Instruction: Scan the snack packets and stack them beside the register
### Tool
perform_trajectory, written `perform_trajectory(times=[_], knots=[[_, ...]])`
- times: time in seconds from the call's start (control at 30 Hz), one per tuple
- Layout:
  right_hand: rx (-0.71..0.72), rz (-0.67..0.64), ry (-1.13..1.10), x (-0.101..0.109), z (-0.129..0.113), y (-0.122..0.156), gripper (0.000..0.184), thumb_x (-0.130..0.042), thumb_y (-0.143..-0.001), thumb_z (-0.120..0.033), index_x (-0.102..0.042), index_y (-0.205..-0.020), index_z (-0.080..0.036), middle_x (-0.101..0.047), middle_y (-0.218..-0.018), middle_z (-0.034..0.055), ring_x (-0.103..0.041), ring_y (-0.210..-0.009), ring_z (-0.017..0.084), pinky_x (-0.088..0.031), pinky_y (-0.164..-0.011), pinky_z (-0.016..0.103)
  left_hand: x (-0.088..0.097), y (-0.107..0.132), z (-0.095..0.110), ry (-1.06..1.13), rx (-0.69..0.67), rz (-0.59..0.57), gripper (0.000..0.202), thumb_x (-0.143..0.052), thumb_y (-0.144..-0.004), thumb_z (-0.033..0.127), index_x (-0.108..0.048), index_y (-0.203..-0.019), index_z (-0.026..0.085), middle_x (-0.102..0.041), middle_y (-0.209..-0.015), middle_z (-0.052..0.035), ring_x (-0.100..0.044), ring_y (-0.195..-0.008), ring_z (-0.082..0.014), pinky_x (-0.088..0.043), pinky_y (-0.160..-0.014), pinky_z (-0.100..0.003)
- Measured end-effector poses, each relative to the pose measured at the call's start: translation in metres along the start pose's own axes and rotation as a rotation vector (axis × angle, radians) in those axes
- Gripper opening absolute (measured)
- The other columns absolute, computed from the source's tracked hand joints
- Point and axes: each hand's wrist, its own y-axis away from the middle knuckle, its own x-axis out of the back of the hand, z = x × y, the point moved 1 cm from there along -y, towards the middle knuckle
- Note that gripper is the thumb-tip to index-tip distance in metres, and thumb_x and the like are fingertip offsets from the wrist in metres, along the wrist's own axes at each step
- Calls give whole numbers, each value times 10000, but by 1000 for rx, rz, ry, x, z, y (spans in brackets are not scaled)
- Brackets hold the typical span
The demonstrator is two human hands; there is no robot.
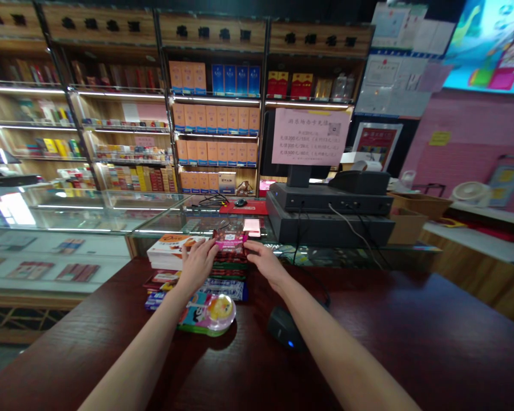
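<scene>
Counter (pixel 411 342): dark red-brown wood. Both forearms reach across it.
Scanner (pixel 285 330): one, black, blue light lit. Lies near, right of the pile, beside the right forearm.
Dome pack (pixel 209 313): one, clear round dome on bright card, at the near end of the pile.
Pile (pixel 223 285): flat snack packets stacked. At least four layers show; exact count can't be told.
Top packet (pixel 230 242): one, pink-red, on top of the pile at the counter's far edge, between the hands.
Left hand (pixel 199 261): fingers spread wide and flat, tips at the packet's left edge, gripping nothing.
Right hand (pixel 263 260): fingers straight and loosely open, tips touching the packet's right edge.
Handling, my judgement: press evenly from both sides. The glossy layers look likely to slide, so keep the palms low and don't nudge the pile toward the scanner.
Flat boxes (pixel 167 251): short white stack just left of the packet, count unclear.
Till (pixel 325 214): one, black, far right, with one pink sign (pixel 310 137) above it.
</scene>
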Motion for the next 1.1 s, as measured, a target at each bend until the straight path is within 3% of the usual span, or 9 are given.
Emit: perform_trajectory(times=[0.33, 0.53, 0.7, 0.9, 1.1], knots=[[51, -21, -89, 11, -1, 13, 564, -584, -731, -123, -685, -1280, -201, -541, -1478, 81, -475, -1397, 206, -285, -1225, 386, 4, 11, 17, 29, -87, 21, 456, -400, -1009, 408, -510, -1421, 244, -549, -1487, -104, -379, -1471, -279, -95, -1208, -667], [157, -40, -83, 39, 4, 37, 653, -524, -735, -93, -624, -1356, -271, -463, -1545, 39, -404, -1450, 177, -302, -1219, 400, 2, 22, 31, -1, -233, 62, 539, -502, -963, 367, -439, -1480, 227, -499, -1524, -139, -341, -1490, -294, -83, -1209, -671], [177, -21, -20, 64, 13, 60, 660, -515, -755, -84, -611, -1369, -306, -465, -1549, 26, -379, -1466, 190, -272, -1229, 450, -12, 32, 46, -34, -328, 88, 619, -526, -945, 297, -354, -1535, 232, -486, -1533, -141, -318, -1501, -301, -89, -1218, -657], [145, -14, -131, 82, 29, 77, 612, -550, -796, -119, -609, -1368, -329, -442, -1559, 29, -419, -1443, 209, -376, -1176, 443, -29, 47, 61, -72, -426, 134, 639, -521, -948, 246, -313, -1551, 203, -465, -1550, -133, -292, -1513, -300, -132, -1236, -621], [152, 21, -151, 83, 40, 88, 572, -574, -835, -155, -602, -1379, -331, -444, -1552, 47, -550, -1326, 217, -502, -1075, 395, -28, 55, 69, -75, -483, 254, 576, -471, -985, 210, -338, -1544, 245, -534, -1499, -99, -382, -1473, -272, -121, -1254, -594]])
